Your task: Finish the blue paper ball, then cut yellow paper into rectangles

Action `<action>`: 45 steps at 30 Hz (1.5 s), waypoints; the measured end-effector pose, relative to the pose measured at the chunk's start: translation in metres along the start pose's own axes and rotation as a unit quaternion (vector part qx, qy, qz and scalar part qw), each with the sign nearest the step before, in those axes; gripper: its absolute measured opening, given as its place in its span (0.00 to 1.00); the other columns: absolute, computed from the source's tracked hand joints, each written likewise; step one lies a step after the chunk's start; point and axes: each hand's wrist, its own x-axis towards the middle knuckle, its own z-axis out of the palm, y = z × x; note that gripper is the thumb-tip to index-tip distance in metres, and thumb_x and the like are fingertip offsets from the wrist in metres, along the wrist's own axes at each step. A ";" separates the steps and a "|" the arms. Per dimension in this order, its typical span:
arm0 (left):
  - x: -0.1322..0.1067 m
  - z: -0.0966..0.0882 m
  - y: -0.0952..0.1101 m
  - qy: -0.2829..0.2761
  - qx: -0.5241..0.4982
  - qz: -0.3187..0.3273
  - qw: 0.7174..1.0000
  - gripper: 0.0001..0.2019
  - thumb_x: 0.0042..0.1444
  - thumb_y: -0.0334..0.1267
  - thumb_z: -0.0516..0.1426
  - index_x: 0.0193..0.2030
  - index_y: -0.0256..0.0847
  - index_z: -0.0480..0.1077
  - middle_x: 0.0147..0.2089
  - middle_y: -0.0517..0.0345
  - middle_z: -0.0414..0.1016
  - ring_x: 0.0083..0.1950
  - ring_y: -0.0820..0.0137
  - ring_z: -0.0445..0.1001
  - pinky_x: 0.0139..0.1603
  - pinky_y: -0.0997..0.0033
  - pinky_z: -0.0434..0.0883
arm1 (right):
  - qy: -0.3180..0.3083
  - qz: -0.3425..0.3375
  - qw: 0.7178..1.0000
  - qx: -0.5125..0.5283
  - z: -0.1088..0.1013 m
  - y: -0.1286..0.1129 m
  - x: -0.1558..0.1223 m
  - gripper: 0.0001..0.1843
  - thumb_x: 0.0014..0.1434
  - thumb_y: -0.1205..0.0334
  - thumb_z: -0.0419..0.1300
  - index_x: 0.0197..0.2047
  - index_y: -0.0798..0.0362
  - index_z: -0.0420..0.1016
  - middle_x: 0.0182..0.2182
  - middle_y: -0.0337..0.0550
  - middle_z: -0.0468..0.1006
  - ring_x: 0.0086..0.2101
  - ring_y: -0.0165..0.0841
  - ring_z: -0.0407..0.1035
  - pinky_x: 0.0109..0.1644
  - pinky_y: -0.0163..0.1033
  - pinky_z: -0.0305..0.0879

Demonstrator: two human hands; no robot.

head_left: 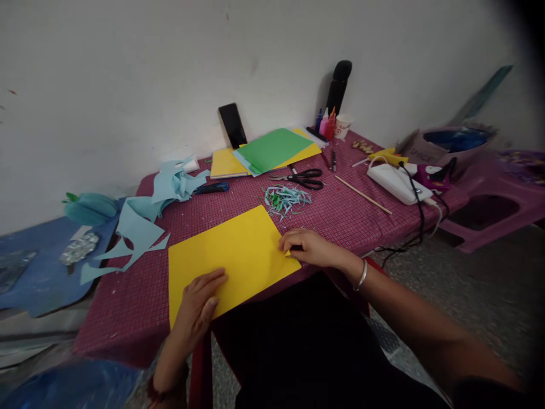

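A yellow paper sheet (232,255) lies flat on the red checked tablecloth (140,295) near the table's front edge. My left hand (199,301) rests on the sheet's near left corner, fingers stretched flat. My right hand (307,247) sits at the sheet's right corner, fingers curled and pinching the paper's edge. A silver bangle (362,275) circles my right wrist.
Beyond the sheet lie a pile of paper shreds (286,200), black scissors (305,178), a wooden stick (363,195) and stacked green and yellow papers (272,150). Light blue paper scraps (145,221) lie at the left. A white device with a cable (398,183), a glue gun (385,156), small bottles (327,123) and a purple stool (494,199) are at the right.
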 end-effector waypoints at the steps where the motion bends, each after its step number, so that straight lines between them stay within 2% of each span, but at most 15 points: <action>1: 0.000 0.000 0.000 0.000 -0.001 -0.001 1.000 0.23 0.66 0.50 0.41 0.57 0.45 0.69 0.60 0.49 0.70 0.59 0.58 0.67 0.57 0.52 0.64 | 0.002 0.003 1.000 0.000 0.000 0.001 0.000 0.07 0.56 0.75 0.58 0.32 0.53 0.74 0.36 0.44 0.79 0.39 0.33 0.71 0.47 0.41 0.66; 5: -0.001 0.002 -0.002 0.000 0.002 -0.001 1.000 0.21 0.66 0.48 0.43 0.57 0.46 0.68 0.60 0.50 0.69 0.60 0.58 0.67 0.57 0.53 0.64 | 0.007 0.024 1.000 -0.007 0.001 0.000 0.001 0.05 0.54 0.72 0.62 0.30 0.53 0.73 0.36 0.42 0.79 0.38 0.33 0.72 0.46 0.41 0.65; 8: -0.001 0.004 -0.004 0.000 0.014 -0.002 1.000 0.21 0.64 0.51 0.47 0.57 0.46 0.68 0.60 0.49 0.70 0.59 0.57 0.67 0.56 0.53 0.65 | 0.011 0.022 1.000 0.010 -0.001 -0.002 0.002 0.07 0.58 0.64 0.62 0.29 0.53 0.73 0.34 0.44 0.79 0.37 0.33 0.72 0.45 0.40 0.66; 10: 0.000 0.006 -0.006 0.004 0.027 0.001 1.000 0.24 0.58 0.55 0.54 0.57 0.46 0.68 0.60 0.48 0.70 0.58 0.55 0.68 0.56 0.52 0.65 | 0.010 0.013 1.000 0.026 -0.002 -0.004 0.003 0.11 0.62 0.60 0.58 0.30 0.54 0.74 0.34 0.45 0.79 0.36 0.32 0.72 0.44 0.39 0.66; 14: 0.000 0.010 -0.010 0.013 0.049 0.014 0.999 0.32 0.47 0.58 0.63 0.56 0.46 0.69 0.58 0.47 0.72 0.57 0.53 0.70 0.54 0.49 0.67 | 0.007 0.005 1.000 0.024 -0.003 -0.005 0.003 0.14 0.66 0.61 0.52 0.31 0.54 0.74 0.34 0.45 0.79 0.36 0.32 0.72 0.44 0.40 0.66; 20: 0.000 0.008 -0.010 0.013 0.042 0.007 0.999 0.26 0.52 0.54 0.60 0.56 0.47 0.69 0.58 0.50 0.72 0.57 0.55 0.70 0.55 0.49 0.67 | 0.007 0.014 1.000 0.026 -0.003 -0.005 0.001 0.14 0.66 0.60 0.51 0.32 0.53 0.74 0.35 0.45 0.78 0.37 0.33 0.71 0.45 0.41 0.65; 24: 0.001 0.007 -0.006 0.002 0.044 -0.010 0.999 0.25 0.53 0.53 0.60 0.56 0.47 0.69 0.59 0.50 0.72 0.57 0.55 0.69 0.56 0.50 0.66 | 0.005 0.009 0.999 0.042 -0.003 -0.005 0.001 0.15 0.66 0.56 0.52 0.30 0.54 0.73 0.34 0.45 0.78 0.36 0.33 0.71 0.44 0.40 0.65; 28: 0.002 0.006 -0.002 0.001 0.043 -0.018 0.999 0.24 0.53 0.53 0.60 0.55 0.46 0.70 0.58 0.49 0.72 0.57 0.55 0.69 0.56 0.51 0.66 | -0.004 0.005 0.999 0.041 -0.004 -0.006 0.000 0.15 0.62 0.51 0.56 0.30 0.54 0.73 0.34 0.45 0.78 0.37 0.34 0.71 0.44 0.41 0.64; 32: 0.002 0.006 0.000 0.001 0.037 -0.023 0.999 0.24 0.54 0.52 0.60 0.55 0.46 0.70 0.58 0.49 0.72 0.58 0.56 0.69 0.56 0.51 0.65 | -0.030 0.006 0.999 -0.010 -0.005 -0.007 -0.002 0.15 0.56 0.49 0.64 0.37 0.53 0.74 0.39 0.45 0.77 0.42 0.38 0.70 0.50 0.46 0.61; 36: 0.001 0.007 0.000 0.002 0.033 -0.024 0.999 0.23 0.54 0.51 0.61 0.55 0.47 0.70 0.59 0.50 0.71 0.58 0.56 0.68 0.57 0.50 0.65 | -0.050 0.020 0.998 -0.039 -0.006 -0.012 -0.002 0.18 0.51 0.50 0.68 0.40 0.53 0.73 0.42 0.47 0.76 0.45 0.40 0.68 0.53 0.48 0.60; 45: 0.001 0.009 0.003 0.012 0.020 -0.030 0.999 0.29 0.46 0.52 0.66 0.54 0.45 0.71 0.58 0.47 0.72 0.58 0.55 0.69 0.57 0.49 0.64 | -0.062 0.020 0.997 -0.038 -0.007 -0.019 -0.003 0.11 0.56 0.56 0.64 0.39 0.52 0.74 0.45 0.48 0.75 0.47 0.40 0.68 0.53 0.48 0.61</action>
